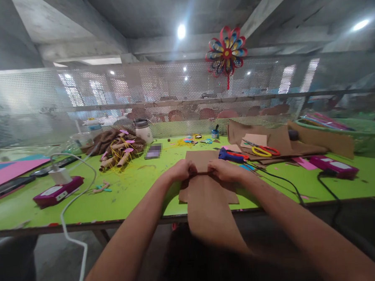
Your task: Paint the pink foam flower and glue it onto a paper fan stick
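Plainly a two-handed hold, viewed from my remote seat. Brown strip (206, 202) lies on the green table (154, 175), crossing a broader brown piece (183, 194), its near end running past the table edge toward the wearer's lap.

Handling, my guess: light, paper or thin card, stiff enough to keep a crease yet easy to bend; dry-looking, so little slip. It would wrinkle or tear before it weighed on anyone. I'd take it by the two side edges right at the cross fold, level on both sides, as a pull from one side alone could skew the crease. The overhanging end blurs in my view; I'd mind it as a source of drag.

Grip: left hand (186, 170) and right hand (224, 170) appear pinched narrow on the strip at opposite ends of the fold, fingers curled in. Exact thumb contact I cannot tell; knuckles hide it.

Pose: left forearm (135, 223) and right forearm (282, 207) reach forward and converge, nearly mirrored, palms turned inward and low to the table. Just beyond the right hand, a blue tool (230, 156), possibly a glue gun; farther right, yellow-and-red-handled scissors (262, 152).
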The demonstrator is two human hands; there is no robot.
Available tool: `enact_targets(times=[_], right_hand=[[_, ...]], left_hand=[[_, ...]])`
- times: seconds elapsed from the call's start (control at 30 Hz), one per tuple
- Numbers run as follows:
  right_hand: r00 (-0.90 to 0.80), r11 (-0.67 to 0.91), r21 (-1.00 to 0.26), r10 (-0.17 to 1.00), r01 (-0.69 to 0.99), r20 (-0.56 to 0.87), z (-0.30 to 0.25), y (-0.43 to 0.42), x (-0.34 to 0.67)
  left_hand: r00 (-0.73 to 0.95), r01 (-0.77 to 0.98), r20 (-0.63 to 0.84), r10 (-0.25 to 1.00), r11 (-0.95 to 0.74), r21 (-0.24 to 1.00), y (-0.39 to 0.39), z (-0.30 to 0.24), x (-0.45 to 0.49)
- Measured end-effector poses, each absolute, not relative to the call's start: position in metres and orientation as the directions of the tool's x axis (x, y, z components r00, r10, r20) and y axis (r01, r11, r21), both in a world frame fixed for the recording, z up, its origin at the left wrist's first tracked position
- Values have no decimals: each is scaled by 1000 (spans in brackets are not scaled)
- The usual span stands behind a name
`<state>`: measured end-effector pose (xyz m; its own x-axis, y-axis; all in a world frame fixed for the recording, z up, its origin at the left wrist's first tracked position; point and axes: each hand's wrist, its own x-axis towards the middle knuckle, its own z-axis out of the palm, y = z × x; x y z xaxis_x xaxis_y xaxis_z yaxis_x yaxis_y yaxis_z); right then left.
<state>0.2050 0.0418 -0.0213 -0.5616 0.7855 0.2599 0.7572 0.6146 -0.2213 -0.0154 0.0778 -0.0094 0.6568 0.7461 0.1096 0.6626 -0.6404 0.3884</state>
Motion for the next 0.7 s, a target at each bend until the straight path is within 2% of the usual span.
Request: enact_targets(times=[0.1,0.37,0.7], right_hand=[[-602,645,-180,761,743,243,-21,47,205],[-621,665,-179,744,725,248,-21,43,207],[-607,644,-140,760,752,234,-17,37,203]], left_hand=[[656,663,106,747,-638,391,80,-9,-17],[648,686,85,757,-628,368,79,-7,-16],[660,685,100,745,-651,327,71,-3,-14]])
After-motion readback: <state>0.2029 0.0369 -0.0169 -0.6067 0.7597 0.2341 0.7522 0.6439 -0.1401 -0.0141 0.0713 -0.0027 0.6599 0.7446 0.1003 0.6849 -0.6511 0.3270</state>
